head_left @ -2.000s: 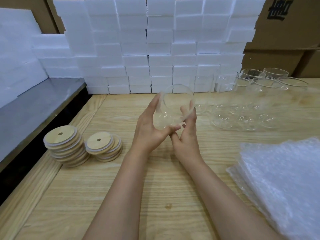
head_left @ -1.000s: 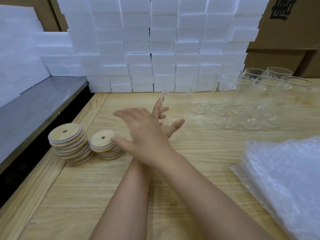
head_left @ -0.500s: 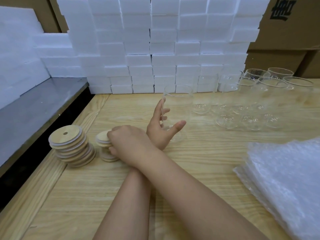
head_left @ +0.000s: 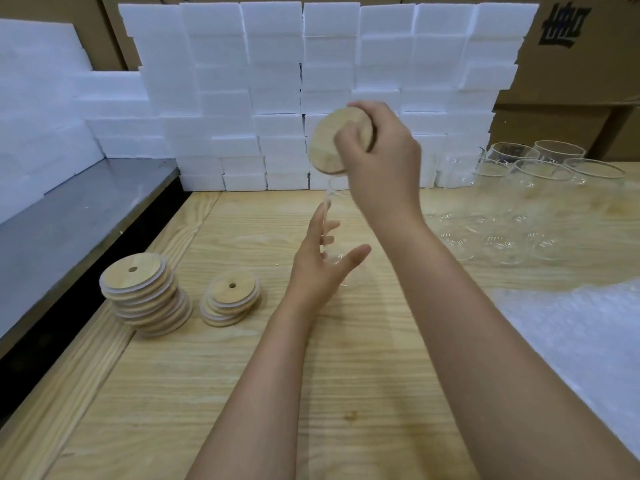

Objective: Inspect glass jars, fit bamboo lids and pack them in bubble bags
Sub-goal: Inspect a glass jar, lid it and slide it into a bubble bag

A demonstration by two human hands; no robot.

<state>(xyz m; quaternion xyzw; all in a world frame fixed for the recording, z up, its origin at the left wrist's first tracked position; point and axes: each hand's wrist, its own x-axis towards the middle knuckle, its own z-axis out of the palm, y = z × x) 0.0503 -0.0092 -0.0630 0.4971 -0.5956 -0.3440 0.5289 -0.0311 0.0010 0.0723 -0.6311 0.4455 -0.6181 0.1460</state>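
Only writing I can spot is some big black characters on one of the boxes (head_left: 571, 64) top right, cut off at the edge, so I can't read them. Nothing printed on the lid (head_left: 332, 143) that I can see. The right hand (head_left: 381, 157) has its fingers curled over that lid, gripping it tilted in the air just above the jar (head_left: 341, 233). The jar stands upright on the table (head_left: 242, 393), with the left hand (head_left: 318, 268) cupped round it, thumb on one side and fingers on the other. The table is pale wood. Two lid stacks (head_left: 145, 292) sit to the left, a bunch of empty jars (head_left: 540, 188) back right, and bubble bags (head_left: 571, 341) piled near right. A wall of white foam blocks (head_left: 277, 81) runs along the back, and there's a grey metal top (head_left: 69, 209) on the left.
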